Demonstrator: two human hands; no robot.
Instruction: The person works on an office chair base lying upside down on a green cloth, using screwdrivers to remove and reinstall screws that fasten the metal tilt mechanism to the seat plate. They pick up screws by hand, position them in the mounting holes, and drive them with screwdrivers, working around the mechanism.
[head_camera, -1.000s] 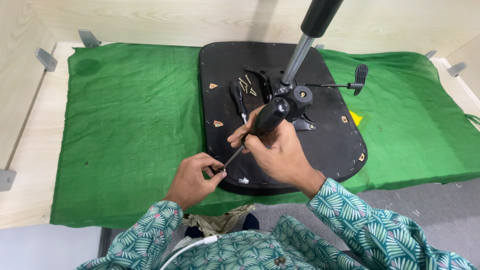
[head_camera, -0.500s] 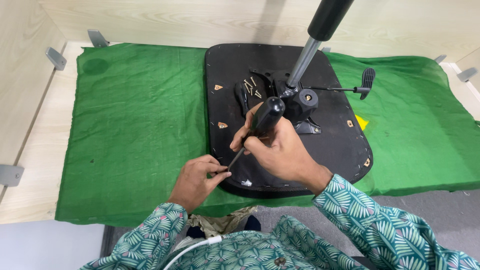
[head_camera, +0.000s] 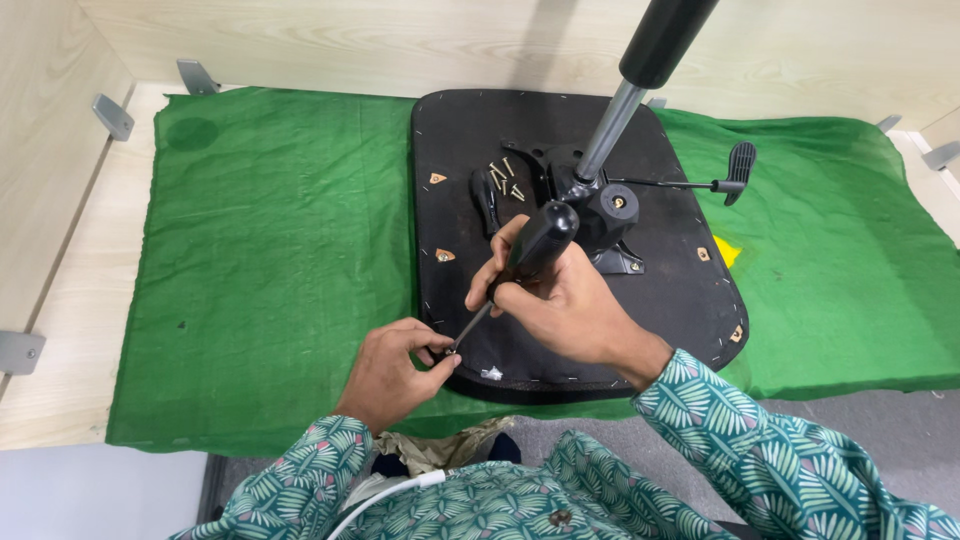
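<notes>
right hand (head_camera: 565, 305) closed round the black handle of a screwdriver (head_camera: 520, 265), shaft slanting down toward the left hand (head_camera: 395, 365). left hand pinched shut at the tip, thumb and fingers steadying what looks like a small screw – too small to be sure – at the near left corner of the black seat base (head_camera: 480, 135). seat base lying upside down on a green cloth (head_camera: 280, 260) spread over the pale wooden bench (head_camera: 70, 300).

just beyond the right hand: the chair mechanism (head_camera: 600, 205) with its gas column (head_camera: 625, 90) rising up and a lever (head_camera: 735, 165) sticking out to the right. loose screws (head_camera: 505, 175) piled beside the mechanism – so, by judgement, fastening only partly done, with several screws not yet driven.

no packages, labels or signs to be seen; only a small yellow scrap (head_camera: 728, 250) on the cloth, beyond and right of the right hand.
</notes>
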